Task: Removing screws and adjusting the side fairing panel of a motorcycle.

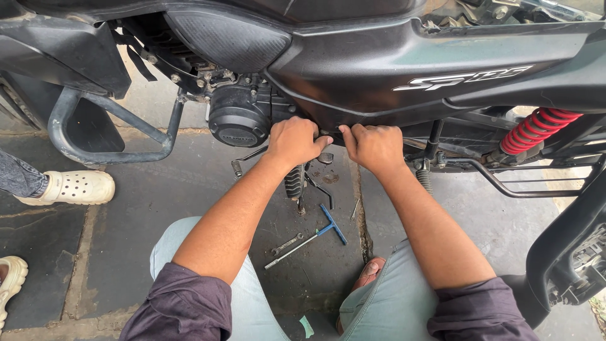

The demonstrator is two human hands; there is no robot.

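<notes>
A black motorcycle stands side-on in front of me, its dark side panel [391,69] stretching across the top. Both my hands reach to the panel's lower edge, just right of the round engine cover [238,120]. My left hand [295,140] curls its fingers against that edge. Beside it, almost touching, my right hand [374,145] pinches the same edge with closed fingers. What lies between the fingertips is too small to tell. A foot peg and brake pedal [295,183] hang just below my left wrist.
On the stone floor between my knees lie a T-handle wrench with a blue grip [315,232] and a small spanner [287,243]. A red shock spring [538,129] is at right, a crash guard [82,136] at left. Another person's white clog [72,187] stands at far left.
</notes>
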